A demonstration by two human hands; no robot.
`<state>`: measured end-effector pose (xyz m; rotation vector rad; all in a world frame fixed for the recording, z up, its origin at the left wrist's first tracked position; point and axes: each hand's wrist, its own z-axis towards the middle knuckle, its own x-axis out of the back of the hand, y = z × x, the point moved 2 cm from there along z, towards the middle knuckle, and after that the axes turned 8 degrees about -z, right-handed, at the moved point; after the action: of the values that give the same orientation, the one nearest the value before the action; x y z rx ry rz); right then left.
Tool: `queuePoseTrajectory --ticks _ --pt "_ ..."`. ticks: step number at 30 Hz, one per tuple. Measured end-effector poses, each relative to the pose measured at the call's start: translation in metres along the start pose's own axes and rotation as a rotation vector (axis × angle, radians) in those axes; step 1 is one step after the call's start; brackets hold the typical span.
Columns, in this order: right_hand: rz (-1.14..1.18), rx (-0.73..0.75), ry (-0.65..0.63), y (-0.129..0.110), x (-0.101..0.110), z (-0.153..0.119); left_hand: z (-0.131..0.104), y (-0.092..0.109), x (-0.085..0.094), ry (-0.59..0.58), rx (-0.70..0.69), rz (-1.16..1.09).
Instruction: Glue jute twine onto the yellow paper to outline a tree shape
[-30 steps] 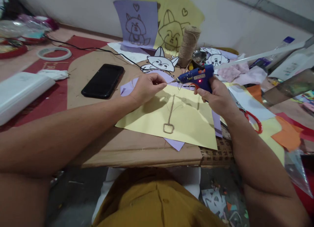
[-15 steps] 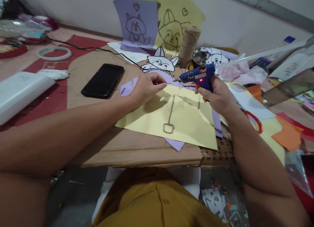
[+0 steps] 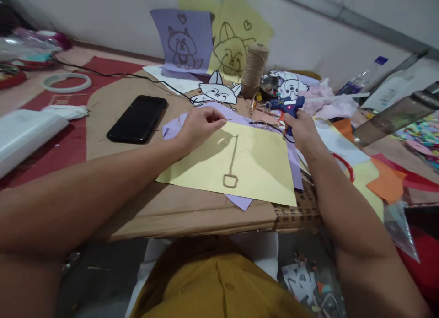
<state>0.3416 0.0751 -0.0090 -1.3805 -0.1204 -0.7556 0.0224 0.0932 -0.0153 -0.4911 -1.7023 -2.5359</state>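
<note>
One cardboard surface (image 3: 192, 208) carries a yellow sheet (image 3: 264, 171) near its front edge. Beyond the sheet's back right corner, the right hand (image 3: 302, 130) is wrapped around a blue glue gun (image 3: 288, 104); above the back edge, the left hand (image 3: 202, 126) pinches a thin strand (image 3: 229, 120), fingertips together.

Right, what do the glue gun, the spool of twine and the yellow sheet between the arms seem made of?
Glue gun: probably smooth, hard plastic, from its blue, moulded look.
Spool of twine: matte brown fibre, perhaps jute, shown by wound strands.
Yellow sheet: matte paper or card, lying flat with straight edges.
</note>
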Motion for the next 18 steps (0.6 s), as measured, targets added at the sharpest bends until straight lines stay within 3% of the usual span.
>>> queuePoseTrajectory --ticks 3,10,15,18 --pt "-0.032 -0.153 0.056 0.004 0.002 0.005 -0.001 0.002 0.000 -0.003 -0.005 0.019" --pt "-0.105 -0.238 0.107 0.014 0.001 0.013 0.000 0.003 0.000 -0.018 -0.007 0.035" --pt "-0.279 -0.178 0.221 0.016 0.010 0.015 -0.001 0.006 0.000 -0.034 -0.060 0.050" --pt "-0.405 -0.018 0.305 0.007 0.008 0.005 -0.003 0.010 0.000 -0.044 -0.085 0.044"
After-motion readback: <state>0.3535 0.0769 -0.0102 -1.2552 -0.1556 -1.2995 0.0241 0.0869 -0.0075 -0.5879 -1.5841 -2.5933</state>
